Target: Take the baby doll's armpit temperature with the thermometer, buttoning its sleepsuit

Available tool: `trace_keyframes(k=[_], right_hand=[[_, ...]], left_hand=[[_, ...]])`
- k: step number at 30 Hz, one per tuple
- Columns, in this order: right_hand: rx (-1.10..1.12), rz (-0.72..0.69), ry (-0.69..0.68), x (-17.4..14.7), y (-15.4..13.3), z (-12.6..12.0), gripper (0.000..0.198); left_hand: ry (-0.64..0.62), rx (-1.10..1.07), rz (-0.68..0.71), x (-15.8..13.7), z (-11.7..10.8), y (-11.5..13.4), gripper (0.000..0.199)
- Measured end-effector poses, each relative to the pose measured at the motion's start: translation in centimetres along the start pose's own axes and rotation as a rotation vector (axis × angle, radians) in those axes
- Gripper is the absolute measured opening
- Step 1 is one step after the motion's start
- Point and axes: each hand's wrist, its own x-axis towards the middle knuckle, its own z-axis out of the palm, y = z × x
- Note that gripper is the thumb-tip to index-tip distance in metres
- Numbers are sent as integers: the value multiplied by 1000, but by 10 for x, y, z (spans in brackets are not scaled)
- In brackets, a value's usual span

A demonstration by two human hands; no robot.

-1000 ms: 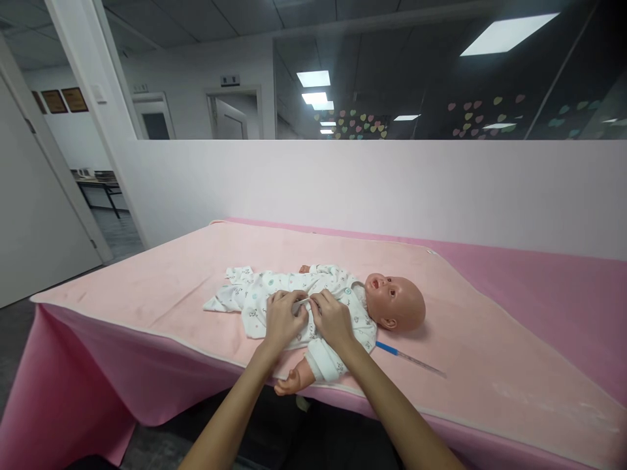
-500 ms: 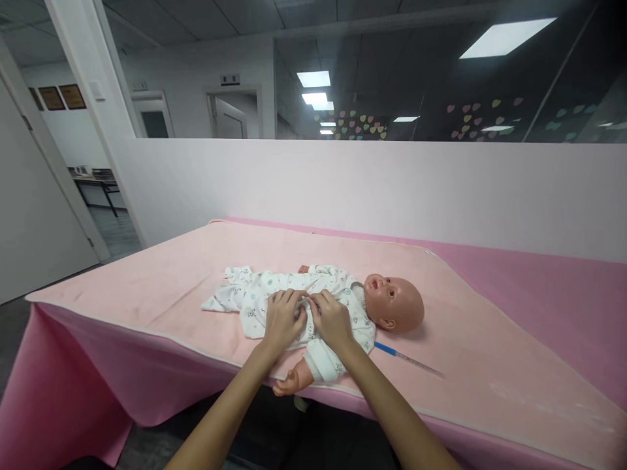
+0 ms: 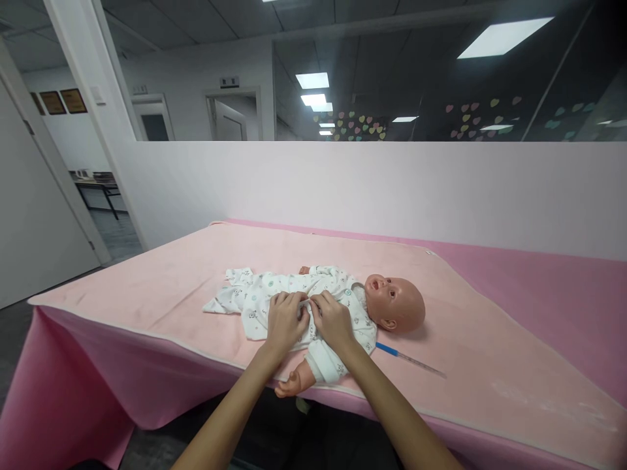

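Note:
A baby doll (image 3: 396,304) lies on its back with its head to the right, dressed in a white printed outfit (image 3: 274,284). Both my hands are over its middle, fingertips almost meeting at the front of the clothing. My left hand (image 3: 287,320) pinches the fabric near what looks like a thin white tie. Beside it, my right hand (image 3: 332,318) has its fingers bent and closed on the same spot. The exact bit of cloth between the fingers is hard to make out. One doll hand (image 3: 294,382) sticks out from its sleeve near the front edge.
A thermometer-like stick with a blue end (image 3: 386,349) lies beside the doll's shoulder. Under everything is a peach sheet (image 3: 161,274) over a pink cover (image 3: 553,300), which hangs off the front. A white wall (image 3: 372,189) with a window above stands behind.
Hardly anything differs. My hands stay at the same spot on the doll's clothing, and the whole view has shifted very slightly.

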Motion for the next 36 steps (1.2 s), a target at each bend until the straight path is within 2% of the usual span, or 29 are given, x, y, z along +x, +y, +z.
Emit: trace_keyframes(k=[7,22,36], right_hand=[[7,-1,19,1,-1,-3,24],[60,17,50,0,-2,-3,23],[108,34,59,0,-3,-5,21]], left_hand=[[-1,-17,-3,-1,1,-1,17],[69,-442,-148,-2,-2,-9,15],[86,-553,-208,-4,-4,-9,15]])
